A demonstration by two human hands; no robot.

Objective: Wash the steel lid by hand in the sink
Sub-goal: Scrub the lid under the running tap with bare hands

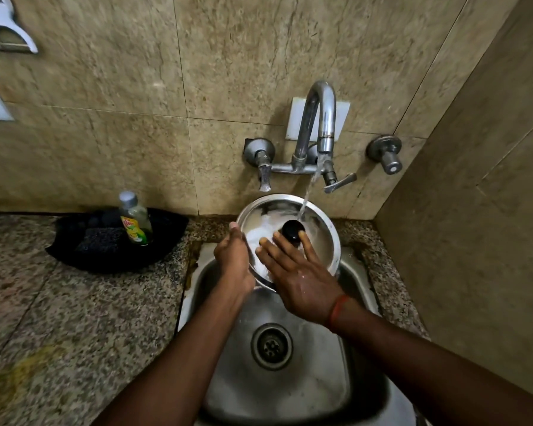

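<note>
A round steel lid (pixel 317 238) with a black knob (pixel 293 230) is held tilted above the back of the steel sink (pixel 290 392), its face covered in white foam. Water runs from the tap (pixel 320 118) onto the lid near the knob. My left hand (pixel 234 262) grips the lid's left rim. My right hand (pixel 293 272) lies flat on the soapy face, fingers straight, fingertips beside the knob.
A dish soap bottle (pixel 136 221) stands in a black tray (pixel 74 250) with a scrubber on the granite counter (pixel 59 318) left of the sink. Tiled walls close in behind and on the right. The sink drain (pixel 271 345) lies below the hands.
</note>
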